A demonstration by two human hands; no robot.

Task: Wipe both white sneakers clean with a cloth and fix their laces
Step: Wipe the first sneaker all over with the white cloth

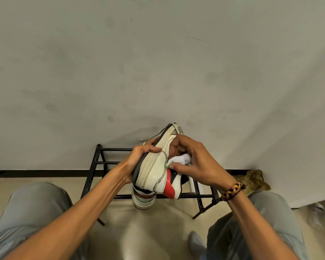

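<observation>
Above a black metal shoe rack (94, 162) set against the wall, a person held one white sneaker (158, 169) on its side, toe toward twelve o'clock and heel toward six. The left hand (139, 158), at nine o'clock of the shoe, was curled round the sole edge and gripped it. The right hand (191, 162), at three o'clock, had its fingers closed on a bunched white cloth (180, 159) and pressed it to the upper just beside the stitched seam. The second sneaker (144, 198) stood below, at six o'clock of the held one, partly hidden by it, so I could not tell what it rested on. A lace (174, 126) crossed the raised toe. The wiping looked under way, with the laces not yet dealt with. The risk I judged likeliest was the one-handed grip on the sole slipping under hard rubbing, dropping the shoe onto the one beneath; the loose lace might also snag the rack's bars.
</observation>
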